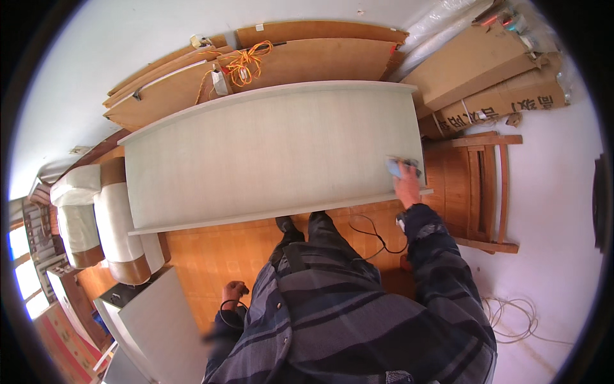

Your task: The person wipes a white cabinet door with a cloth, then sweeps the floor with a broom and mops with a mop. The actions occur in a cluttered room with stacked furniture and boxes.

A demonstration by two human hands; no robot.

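Observation:
A long pale wood-grain panel (pixel 268 158) with raised strips along its two long sides lies before me. My right hand (pixel 407 187) is near the panel's right end, gripping a light-blue and dark object (pixel 396 167). Motion blur hides whether that is a cloth or a small tool. Down beside my left hip, my left hand (pixel 233 291) has its fingers curled around a black cord (pixel 223 312), which loops past the wrist. A dark cable (pixel 376 235) also runs over the floor near my right leg.
Brown boards (pixel 326 60) lean on the wall behind the panel, with an orange cord bundle (pixel 247 62) over them. Cardboard boxes (pixel 475 67) stand at upper right. A wooden chair (pixel 460 187) adjoins the panel's right end; a white-and-brown sofa (pixel 115 216) is left. A white cabinet (pixel 158 317) stands lower left.

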